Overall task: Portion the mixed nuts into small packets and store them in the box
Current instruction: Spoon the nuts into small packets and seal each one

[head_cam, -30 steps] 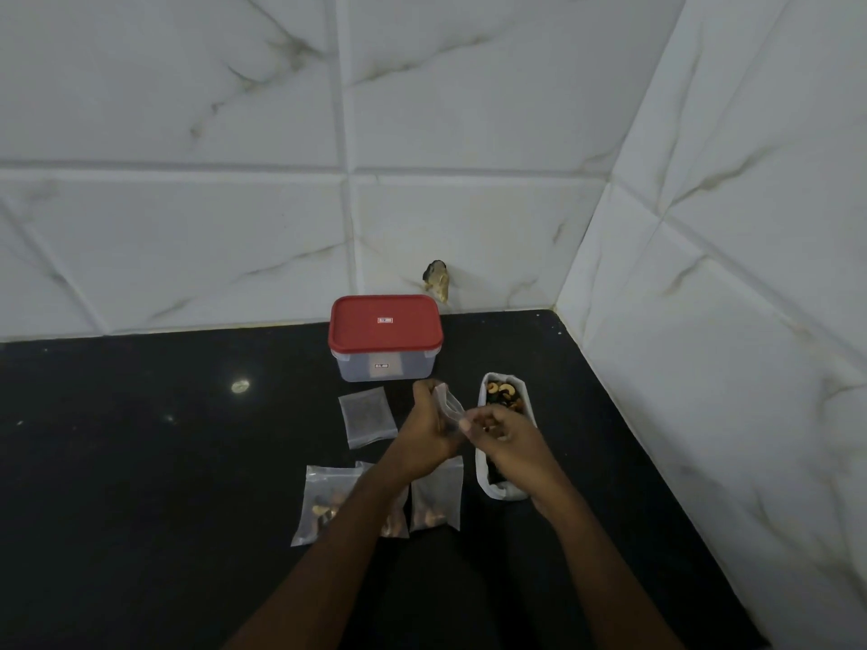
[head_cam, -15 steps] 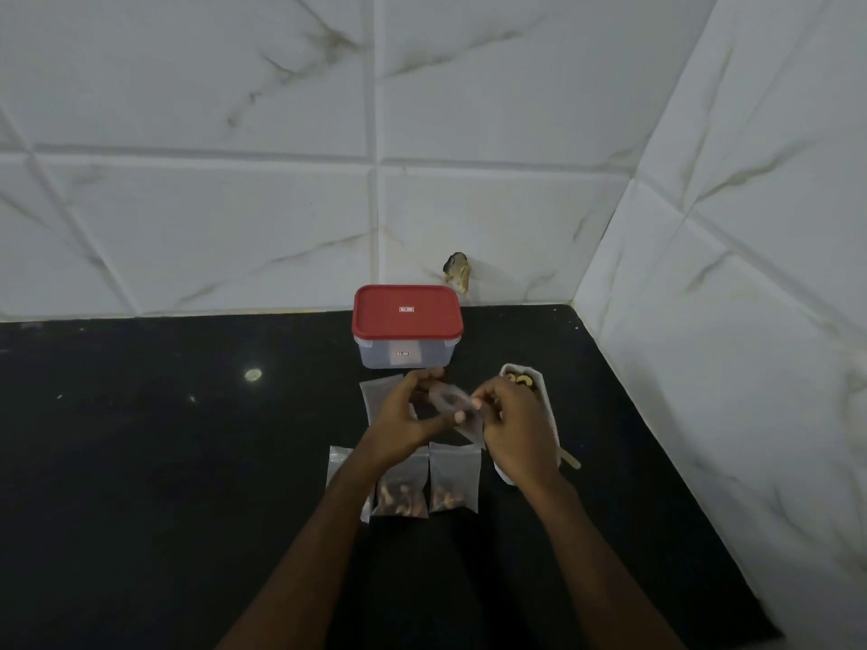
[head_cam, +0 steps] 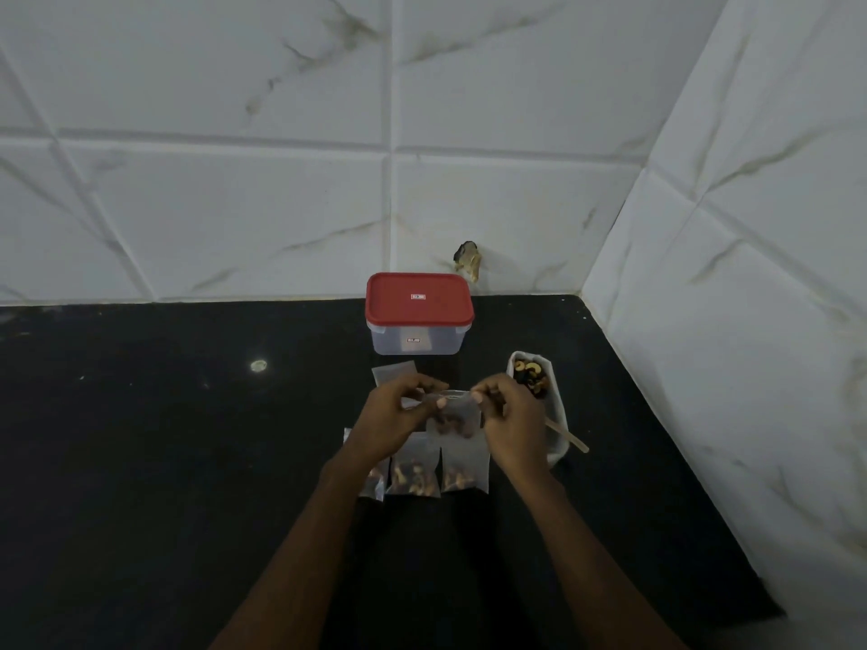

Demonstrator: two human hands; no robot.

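**Inspector:** What is held, and how?

**Assessor:** A small clear plastic packet point(head_cam: 454, 412), with nuts settled at its bottom, is pinched at its top edge at frame centre. It is gripped by the left hand point(head_cam: 394, 415) and the right hand point(head_cam: 511, 424), with fingers curled at either end of the mouth. The seal is judged to be in the course of closing.

**Inspector:** Where is everything else placed?

**Assessor:** Three filled clear packets point(head_cam: 462, 466) are laid in a row just below the hands on the black stone counter point(head_cam: 187, 462). The leftmost is partly hidden by the forearm. An empty clear packet point(head_cam: 391, 372) is seen just above the left hand. The clear rectangular box with a red lid point(head_cam: 419, 316) is set above that, with its lid on. A white oblong tray of mixed nuts point(head_cam: 560, 401) is placed just right of the right hand, and a tan wooden handle point(head_cam: 567, 436) projects from it.

**Inspector:** What risks are noted?

**Assessor:** An incomplete seal is judged the chief risk, since nuts would be spilled once the packet is laid down. The tray could be knocked by the right wrist, given how near it is. Storage cannot be begun until the lid is removed.
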